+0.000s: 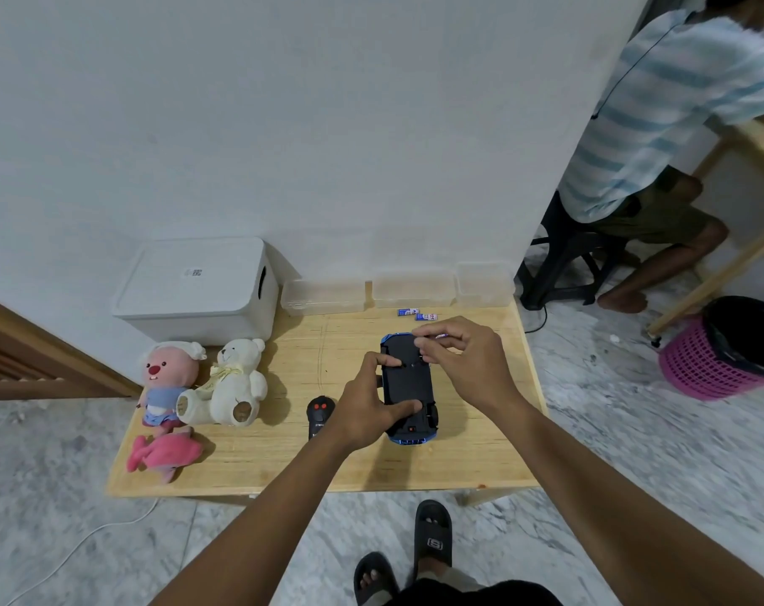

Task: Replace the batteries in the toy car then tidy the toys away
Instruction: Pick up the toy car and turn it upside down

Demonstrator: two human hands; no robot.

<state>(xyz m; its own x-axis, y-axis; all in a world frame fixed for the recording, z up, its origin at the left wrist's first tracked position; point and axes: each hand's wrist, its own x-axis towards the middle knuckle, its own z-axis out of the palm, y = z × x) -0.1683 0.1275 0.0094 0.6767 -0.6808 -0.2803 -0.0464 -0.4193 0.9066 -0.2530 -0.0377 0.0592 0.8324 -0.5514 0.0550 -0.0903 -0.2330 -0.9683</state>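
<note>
Gripping one car [408,382]: left hand [367,408] | right hand [463,360] pinches one battery [441,335] | two batteries [408,312] [427,317] loose

Figure: 1 wooden table [284,465] carrying 1 toy car [408,382], 1 remote control [319,415], 3 plush toys (pink beaver [168,373], white bear [235,382], pink fish [165,452]), 2 loose batteries [408,312], 3 clear containers [323,295] and 1 white lidded box [200,290]. On the floor: 1 pink basket [703,369].
</note>
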